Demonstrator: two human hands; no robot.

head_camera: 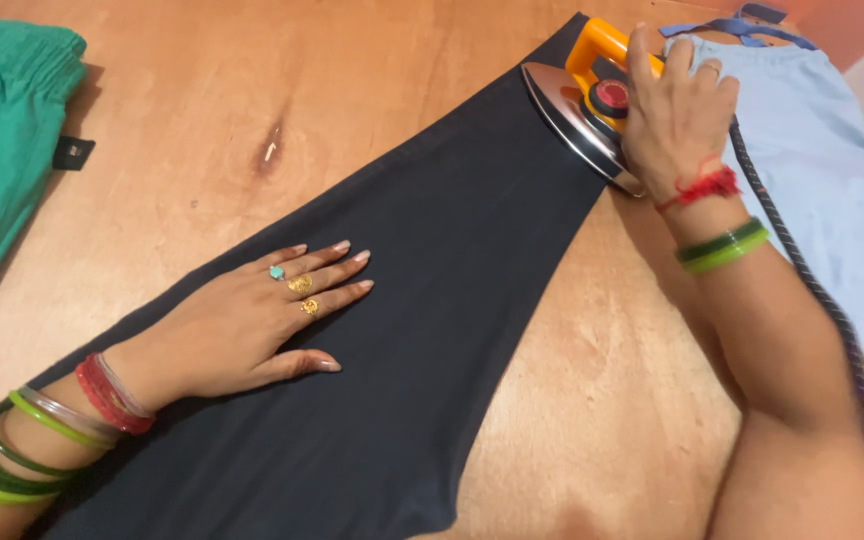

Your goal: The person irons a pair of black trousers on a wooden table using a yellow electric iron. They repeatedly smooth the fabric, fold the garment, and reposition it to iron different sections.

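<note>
A dark navy cloth [452, 250] lies spread diagonally across a wooden table [202, 90]. My left hand [252, 320] rests flat on the cloth's lower part, fingers spread, with rings and bangles on it. My right hand [677, 110] grips the orange handle of an electric iron [582, 110], whose steel soleplate sits on the cloth's far end. A dark cord [812, 290] runs from the iron along my right arm.
A green garment [2, 130] lies at the table's left edge. A light blue garment [832, 170] with a blue strap covers the right side. Bare wood shows between the cloths and at the lower right.
</note>
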